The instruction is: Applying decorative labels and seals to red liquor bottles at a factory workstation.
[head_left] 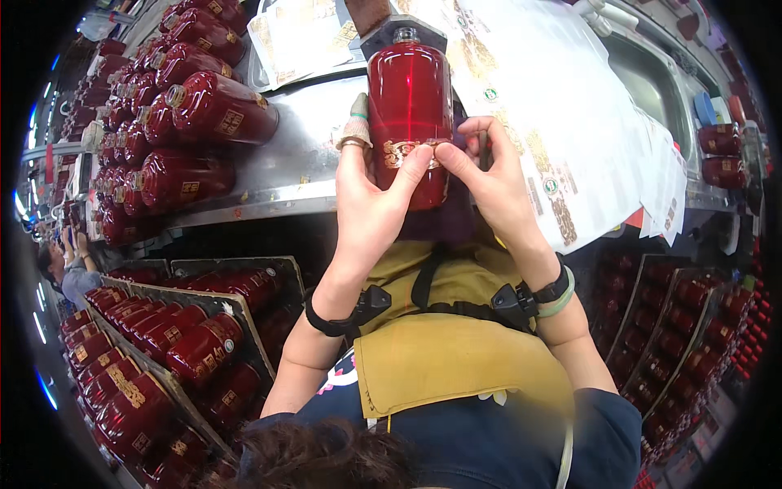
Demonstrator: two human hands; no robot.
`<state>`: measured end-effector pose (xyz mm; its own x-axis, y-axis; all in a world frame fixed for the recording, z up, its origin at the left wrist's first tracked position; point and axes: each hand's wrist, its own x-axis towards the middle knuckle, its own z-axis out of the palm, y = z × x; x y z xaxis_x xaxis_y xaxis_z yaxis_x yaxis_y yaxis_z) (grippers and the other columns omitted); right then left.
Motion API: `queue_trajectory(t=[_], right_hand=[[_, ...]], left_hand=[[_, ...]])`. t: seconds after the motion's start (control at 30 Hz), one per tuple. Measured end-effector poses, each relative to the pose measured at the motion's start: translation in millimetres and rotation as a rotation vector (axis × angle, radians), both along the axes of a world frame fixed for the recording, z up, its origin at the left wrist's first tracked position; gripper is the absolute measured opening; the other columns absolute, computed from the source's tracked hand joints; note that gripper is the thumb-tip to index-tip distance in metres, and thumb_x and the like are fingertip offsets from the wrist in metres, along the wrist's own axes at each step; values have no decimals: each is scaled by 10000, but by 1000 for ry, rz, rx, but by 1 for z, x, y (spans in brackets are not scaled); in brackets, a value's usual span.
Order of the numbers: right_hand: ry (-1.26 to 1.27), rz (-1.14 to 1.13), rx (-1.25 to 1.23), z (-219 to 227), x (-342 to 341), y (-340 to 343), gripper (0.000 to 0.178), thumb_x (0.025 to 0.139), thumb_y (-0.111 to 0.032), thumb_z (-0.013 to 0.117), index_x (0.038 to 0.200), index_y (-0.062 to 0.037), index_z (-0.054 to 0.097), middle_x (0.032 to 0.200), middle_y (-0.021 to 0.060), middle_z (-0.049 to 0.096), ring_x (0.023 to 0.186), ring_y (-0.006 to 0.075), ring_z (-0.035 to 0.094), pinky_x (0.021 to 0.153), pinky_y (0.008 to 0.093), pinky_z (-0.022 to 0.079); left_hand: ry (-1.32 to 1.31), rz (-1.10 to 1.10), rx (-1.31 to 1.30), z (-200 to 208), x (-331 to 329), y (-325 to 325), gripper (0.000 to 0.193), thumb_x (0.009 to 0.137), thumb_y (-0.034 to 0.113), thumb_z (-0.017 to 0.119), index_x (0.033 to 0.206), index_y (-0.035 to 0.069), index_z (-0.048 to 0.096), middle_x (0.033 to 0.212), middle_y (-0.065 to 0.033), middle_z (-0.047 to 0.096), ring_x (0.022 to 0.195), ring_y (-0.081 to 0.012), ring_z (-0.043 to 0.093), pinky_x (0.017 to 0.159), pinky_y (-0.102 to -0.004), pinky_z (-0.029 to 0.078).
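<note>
A glossy red glass bottle [410, 90] lies in front of me at the edge of the metal table, its clear neck pointing away. My left hand [371, 196] is closed around its left side, with a pale finger cover [355, 130] on one finger. A gold decal [397, 153] sits low on the bottle's face. Both thumbs press there, tip beside tip. From the right side my right hand [497, 175] grips the bottle, its index finger curled and its other fingers partly hidden.
Red bottles [224, 110] crowd the table's left side. White decal sheets [562, 106] cover the right side, near a metal sink [652, 85]. Past the bottle's neck is a metal block [428, 31]. Crates of red bottles [204, 346] stand low at both sides; another person [69, 265] is far left.
</note>
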<state>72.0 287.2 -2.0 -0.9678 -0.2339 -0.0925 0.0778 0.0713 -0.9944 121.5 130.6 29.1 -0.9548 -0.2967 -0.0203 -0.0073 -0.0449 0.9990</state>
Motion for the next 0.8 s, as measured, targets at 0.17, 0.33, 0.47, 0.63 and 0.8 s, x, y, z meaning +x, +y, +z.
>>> queue_trajectory(t=[0.17, 0.33, 0.47, 0.63, 0.8], right_hand=[[-71, 20, -132, 5, -1, 2, 407, 866, -271, 859, 1070, -52, 584, 849, -46, 466, 756, 61, 410, 682, 232, 382], [-120, 56, -136, 0, -1, 12, 407, 837, -253, 883, 1033, -75, 575, 846, -73, 433, 758, 39, 389, 692, 204, 363], [-211, 102, -191, 0, 1, 14, 479, 779, -237, 922, 1040, -92, 548, 899, -73, 445, 792, 41, 395, 715, 204, 362], [28, 189, 31, 5, 9, 18, 652, 655, -291, 987, 1063, -85, 521, 950, -39, 469, 801, 84, 429, 721, 248, 389], [318, 170, 193, 4, 10, 16, 730, 598, -339, 1005, 1059, -71, 506, 996, 15, 493, 848, 170, 471, 771, 297, 416]], left_hand=[[-41, -98, 376, 0, 2, -18, 683, 1012, 26, 598, 1588, -73, 244, 1508, -164, 483, 1346, -208, 524, 1137, -371, 430], [-74, -254, 537, -7, -2, -52, 684, 986, -32, 552, 1594, -61, 240, 1585, -177, 406, 1447, -257, 435, 1201, -414, 352], [-95, -334, 486, -7, -7, -63, 697, 965, -44, 595, 1584, -45, 275, 1572, -183, 423, 1446, -260, 440, 1204, -424, 352], [-129, -306, 450, -6, -10, -65, 748, 925, -86, 648, 1580, -30, 290, 1574, -186, 421, 1439, -262, 449, 1205, -420, 367], [-89, -228, 298, -2, -9, -57, 836, 868, -23, 779, 1564, -35, 315, 1537, -192, 447, 1393, -260, 489, 1163, -411, 428]])
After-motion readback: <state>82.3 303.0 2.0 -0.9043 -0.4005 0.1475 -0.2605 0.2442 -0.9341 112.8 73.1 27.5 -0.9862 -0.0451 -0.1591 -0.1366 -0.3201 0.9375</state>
